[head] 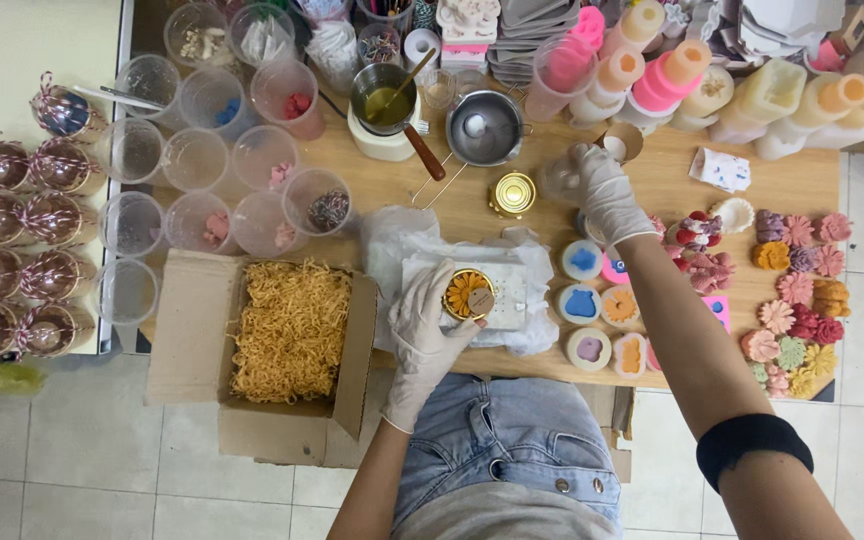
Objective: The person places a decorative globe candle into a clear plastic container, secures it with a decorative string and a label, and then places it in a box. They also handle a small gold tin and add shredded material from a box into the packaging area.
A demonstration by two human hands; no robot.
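My left hand [425, 325], in a white glove, grips a small round gold tin [469, 294] with an orange flower-shaped candle inside, held over a white block on crumpled plastic wrap [392, 240]. My right hand [600, 190], also gloved, reaches far across the wooden table [672, 170] and closes on a small clear cup [559, 180] beside a little brown cup [623, 141]. A gold tin lid [512, 193] lies between the two hands.
An open cardboard box [292, 335] of yellow paper shreds stands at the front left. Clear plastic cups [197, 160] crowd the back left, with wrapped round favours [22, 215] further left. A metal pot [485, 127], silicone moulds and flower-shaped candles [797, 300] fill the right.
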